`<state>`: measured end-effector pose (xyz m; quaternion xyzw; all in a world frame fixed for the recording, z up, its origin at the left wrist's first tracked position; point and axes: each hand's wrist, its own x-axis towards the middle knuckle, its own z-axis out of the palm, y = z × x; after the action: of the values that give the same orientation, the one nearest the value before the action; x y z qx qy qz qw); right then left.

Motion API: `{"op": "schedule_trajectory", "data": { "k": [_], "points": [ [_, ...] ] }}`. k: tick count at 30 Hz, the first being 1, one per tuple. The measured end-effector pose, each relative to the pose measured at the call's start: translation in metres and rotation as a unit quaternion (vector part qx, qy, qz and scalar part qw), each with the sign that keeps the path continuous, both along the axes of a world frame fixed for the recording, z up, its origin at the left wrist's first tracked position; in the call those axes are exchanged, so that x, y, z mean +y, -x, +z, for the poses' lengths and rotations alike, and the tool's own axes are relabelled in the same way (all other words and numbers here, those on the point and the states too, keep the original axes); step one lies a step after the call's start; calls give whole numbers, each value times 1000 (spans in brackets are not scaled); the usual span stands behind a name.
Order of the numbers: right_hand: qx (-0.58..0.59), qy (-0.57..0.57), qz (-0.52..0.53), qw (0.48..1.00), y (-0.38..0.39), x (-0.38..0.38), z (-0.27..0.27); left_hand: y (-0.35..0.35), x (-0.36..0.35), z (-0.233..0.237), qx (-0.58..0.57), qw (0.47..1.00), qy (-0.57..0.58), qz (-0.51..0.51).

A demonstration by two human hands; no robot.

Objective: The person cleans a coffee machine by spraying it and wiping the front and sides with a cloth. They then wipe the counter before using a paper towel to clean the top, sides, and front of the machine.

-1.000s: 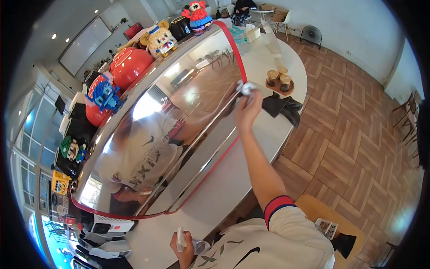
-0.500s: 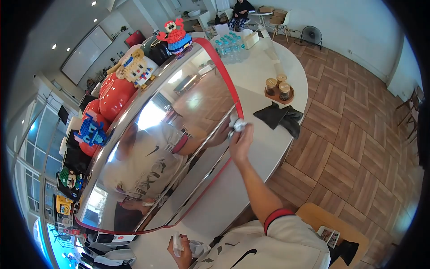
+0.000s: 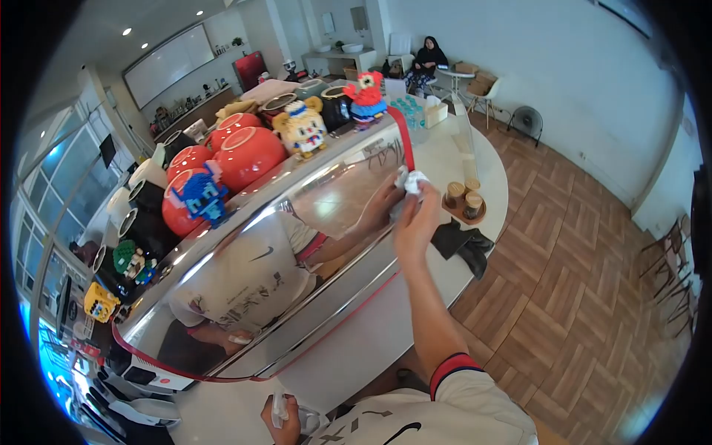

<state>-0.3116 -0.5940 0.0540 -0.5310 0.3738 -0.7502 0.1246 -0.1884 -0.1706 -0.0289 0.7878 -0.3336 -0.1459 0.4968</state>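
My right hand (image 3: pixel 417 222) is closed around a crumpled white cloth or tissue (image 3: pixel 417 183) and presses it near the right end of a mirror-like metal panel (image 3: pixel 267 256). This panel, edged in red, is the side of a large coffee machine on the counter; my shirt and arms reflect in it. Low in the view, in front of my body, my left hand (image 3: pixel 285 424) grips a clear spray bottle (image 3: pixel 311 421) with a white top. Part of the bottle is hidden by my fingers.
Red cups (image 3: pixel 251 157), dark cups and toy-brick figures (image 3: pixel 302 130) stand on the machine. On the white counter (image 3: pixel 489 159) are a tray of lidded jars (image 3: pixel 472 204), a dark cloth (image 3: pixel 463 245) and water bottles (image 3: pixel 414 111). A person (image 3: pixel 426 63) sits at the back.
My right hand with the white cloth or tissue has moved up the panel's right end. The head view has shifted, showing more of the machine top. My left hand still holds the spray bottle.
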Motion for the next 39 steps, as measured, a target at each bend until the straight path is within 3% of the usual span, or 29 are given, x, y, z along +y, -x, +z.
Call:
{"op": "schedule_trajectory", "data": {
  "k": [2, 5, 6, 8, 10, 12, 15, 16, 17, 19, 21, 22, 26, 27, 29, 31, 33, 35, 37, 39],
  "points": [
    [145, 71, 8, 987, -10, 28, 9, -5, 10, -6, 5, 1000, 0, 12],
    [172, 69, 6, 983, 9, 5, 37, -12, 22, -15, 2, 999, 36, 39],
    [176, 74, 13, 981, 14, -9, 50, -12, 26, -15, 17, 998, 36, 57],
    [5, -85, 38, 996, 12, -32, 77, -15, 33, -3, 45, 997, 41, 46],
    [59, -12, 23, 998, -14, -1, 80, -24, 37, -1, 66, 996, 54, 30],
    [186, 106, 14, 977, -33, 46, 75, -32, 43, -10, -53, 997, 48, 42],
    [223, 149, -16, 963, -26, 44, 82, -39, 60, -19, -40, 996, 66, 53],
    [216, 99, -58, 970, -23, 41, 91, -38, 65, -14, -44, 995, 62, 59],
    [224, 108, -47, 968, -24, 41, 92, -37, 72, -13, -35, 995, 66, 72],
    [136, -16, -23, 990, -35, 54, 99, -40, 83, -14, -16, 996, 68, 61],
    [151, 78, 3, 986, -65, 98, 88, -42, 96, -18, -26, 993, 92, 66],
    [162, 144, 17, 976, -84, 126, 81, -42, 101, -18, -15, 994, 91, 63],
    [255, 267, 192, 909, -140, 247, 58, -44, 124, -25, 16, 992, 109, 63],
    [260, 270, 196, 906, -146, 258, 59, -44, 129, -25, 22, 991, 112, 67],
    [325, 350, 323, 817, -160, 272, 69, -44, 139, -25, 27, 990, 122, 71],
    [307, 391, 319, 807, -171, 281, 103, -44, 148, -28, 27, 989, 125, 78],
    [336, 285, 260, 859, -173, 301, 115, -39, 155, -30, 36, 988, 123, 89],
    [390, 329, 258, 821, -174, 312, 71, -39, 164, -28, 22, 988, 117, 98],
    [518, 393, 370, 664, -166, 313, 31, -37, 173, -32, 22, 985, 121, 117],
    [542, 361, 363, 667, -167, 310, 61, -35, 182, -39, 55, 981, 133, 130]
  ]
}}
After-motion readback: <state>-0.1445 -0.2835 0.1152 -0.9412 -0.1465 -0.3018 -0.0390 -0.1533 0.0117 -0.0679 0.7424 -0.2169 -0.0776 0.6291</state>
